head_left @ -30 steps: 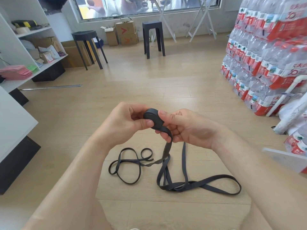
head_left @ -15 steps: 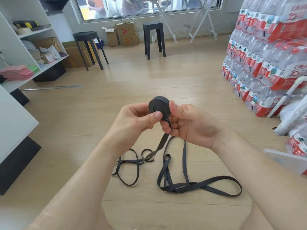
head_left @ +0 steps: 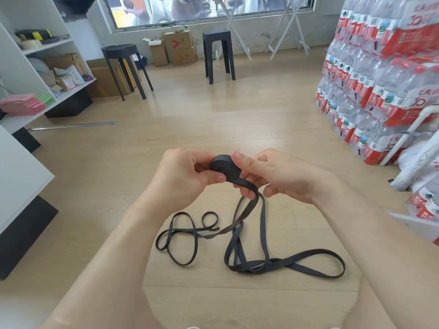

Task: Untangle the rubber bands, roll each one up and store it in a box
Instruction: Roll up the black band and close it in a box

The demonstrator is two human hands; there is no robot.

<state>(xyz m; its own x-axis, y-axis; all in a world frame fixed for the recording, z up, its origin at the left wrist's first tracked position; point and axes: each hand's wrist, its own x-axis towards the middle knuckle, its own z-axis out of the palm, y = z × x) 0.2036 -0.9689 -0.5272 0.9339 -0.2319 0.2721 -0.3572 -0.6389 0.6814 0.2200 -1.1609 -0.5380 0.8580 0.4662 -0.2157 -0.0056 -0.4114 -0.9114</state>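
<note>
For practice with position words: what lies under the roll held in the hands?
Loose band loops lie on the floor beneath the roll, one strand rising to it. Fingers hide the roll's underside.

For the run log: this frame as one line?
step: roll-up | left hand: grips roll | right hand: grips roll | remaining rubber bands: looped on floor

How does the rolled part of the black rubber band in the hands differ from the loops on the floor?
The rolled black rubber coil is a tight disc; the loose black rubber loops sprawl open and cross each other. The coil is held between the left hand and right hand; the loops lie on the wooden floor. Both are flat dark strap.
</note>
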